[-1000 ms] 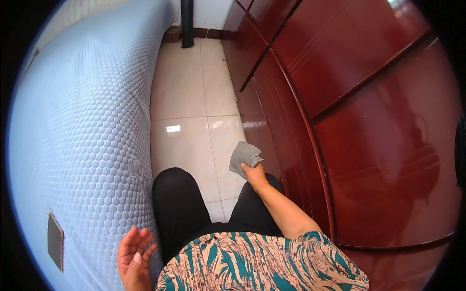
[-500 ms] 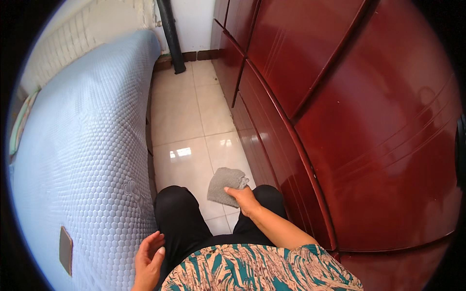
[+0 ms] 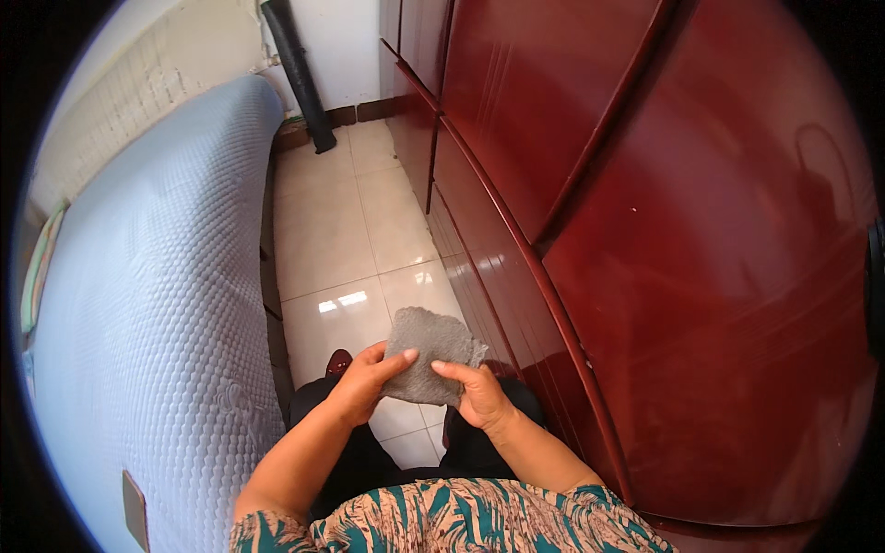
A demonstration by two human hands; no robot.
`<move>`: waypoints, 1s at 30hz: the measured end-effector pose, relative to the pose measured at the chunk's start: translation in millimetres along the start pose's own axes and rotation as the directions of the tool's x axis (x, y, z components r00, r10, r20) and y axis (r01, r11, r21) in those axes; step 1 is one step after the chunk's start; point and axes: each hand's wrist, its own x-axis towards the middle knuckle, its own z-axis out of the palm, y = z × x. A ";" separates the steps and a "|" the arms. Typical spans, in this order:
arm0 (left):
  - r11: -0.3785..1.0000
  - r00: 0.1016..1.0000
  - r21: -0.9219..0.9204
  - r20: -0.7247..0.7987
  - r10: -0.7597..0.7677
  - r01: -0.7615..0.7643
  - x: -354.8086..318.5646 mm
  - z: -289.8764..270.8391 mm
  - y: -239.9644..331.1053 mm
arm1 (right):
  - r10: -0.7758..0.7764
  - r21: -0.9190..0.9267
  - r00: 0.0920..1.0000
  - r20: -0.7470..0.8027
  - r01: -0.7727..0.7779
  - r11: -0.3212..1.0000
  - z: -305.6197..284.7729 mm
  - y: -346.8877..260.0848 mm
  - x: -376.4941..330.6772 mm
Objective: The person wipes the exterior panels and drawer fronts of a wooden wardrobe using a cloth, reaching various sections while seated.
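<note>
A folded grey cloth (image 3: 428,336) is held between both hands above the tiled floor, in front of my knees. My left hand (image 3: 369,380) grips its left edge, thumb on top and fingers underneath. At the right side my right hand (image 3: 477,392) pinches the cloth the same way, its thumb pointing inward. The two thumbs lie close together on the cloth's upper face. Fingers under the cloth are hidden.
On the left stands a bed with a light blue quilted cover (image 3: 184,304); a dark flat rectangular object (image 3: 135,510) lies on it. A glossy dark red wardrobe (image 3: 701,304) rises on the right. A black pipe (image 3: 300,74) leans at the far wall, beyond the floor tiles (image 3: 323,230).
My left hand has come up from beside my left thigh and taken hold of the cloth. My right hand keeps its grip, and the cloth is now more spread out.
</note>
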 end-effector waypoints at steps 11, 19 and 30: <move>0.996 0.999 -0.093 -0.031 0.013 -0.016 60.7 -18.2 5.2 | 0.011 0.008 0.979 -0.204 -0.010 1.000 -0.5 4.7 62.9; 0.994 0.990 -0.105 -0.140 0.013 -0.028 119.4 -42.6 10.6 | -0.001 -0.129 0.953 -0.303 -0.040 0.991 -13.9 1.7 92.3; 0.936 0.926 -0.016 -0.159 0.344 -0.351 216.9 -28.7 12.7 | 0.206 -0.677 0.975 0.081 -0.098 0.730 -47.2 53.6 83.3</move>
